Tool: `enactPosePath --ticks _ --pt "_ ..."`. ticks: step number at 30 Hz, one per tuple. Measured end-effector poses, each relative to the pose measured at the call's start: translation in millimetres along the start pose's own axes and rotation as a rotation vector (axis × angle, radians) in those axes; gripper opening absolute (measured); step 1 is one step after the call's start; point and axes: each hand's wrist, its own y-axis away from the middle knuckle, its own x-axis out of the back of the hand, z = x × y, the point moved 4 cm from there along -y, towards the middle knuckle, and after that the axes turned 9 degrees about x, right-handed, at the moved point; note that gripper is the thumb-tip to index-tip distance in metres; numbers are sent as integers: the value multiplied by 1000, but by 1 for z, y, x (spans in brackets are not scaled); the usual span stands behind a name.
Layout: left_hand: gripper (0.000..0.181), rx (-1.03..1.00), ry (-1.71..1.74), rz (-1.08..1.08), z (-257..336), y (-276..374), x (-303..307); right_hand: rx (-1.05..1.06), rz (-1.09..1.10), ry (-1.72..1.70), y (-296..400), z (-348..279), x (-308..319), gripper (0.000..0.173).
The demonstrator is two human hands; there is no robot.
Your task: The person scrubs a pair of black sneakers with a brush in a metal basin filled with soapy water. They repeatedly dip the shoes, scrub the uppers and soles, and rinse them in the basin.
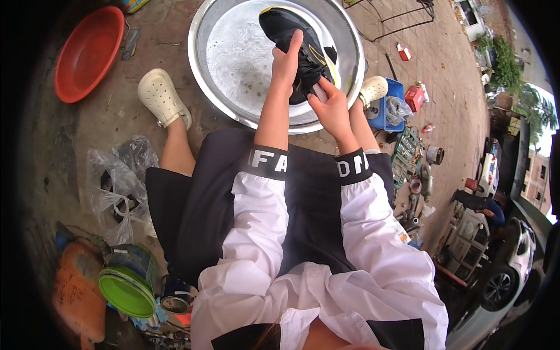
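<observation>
A black lace-up sports shoe (291,30) with yellow trim and a pale sole is held over a wide metal basin (200,74). Foamy, cloudy water (238,57) fills the basin's bottom. My left hand (286,61) grips the shoe's side, its thumb lying across the upper near the laces. My right hand (331,105) is at the ankle end, pinching a small pale, flat object (319,92) against the shoe; what that object is I cannot tell. Something dark with yellow, perhaps another shoe (331,54), shows partly behind the held one.
A red plastic basin (89,54) lies at the upper left, a clear plastic bag (118,188) below it. Buckets, one green-rimmed (127,292), stand lower left. At right are a blue plastic basket (394,94), a green tool case (404,153), parked vehicles and a bending person (479,205).
</observation>
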Motion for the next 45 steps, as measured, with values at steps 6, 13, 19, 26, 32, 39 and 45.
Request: enactPosePath --ticks 6,13,19,26,32,39,45 --pt "58 37 415 49 -3 1 -11 56 -366 559 -21 -52 16 40" --pt "45 -15 905 -308 -32 -18 -19 275 -469 516 -44 -36 37 37" --pt "43 -73 1000 -533 -1 7 -34 32 -241 -22 -37 -28 37 31" --pt "42 60 889 -415 1 9 -41 121 -333 607 -49 -67 62 21" --pt "46 23 917 -335 -2 5 -36 491 -402 1075 -46 -79 42 20" --pt "47 8 1082 -442 0 6 -31 482 -520 1046 -43 -81 33 16" --pt "63 -61 937 -164 -14 -34 -26 511 -561 1241 -59 -95 28 7"
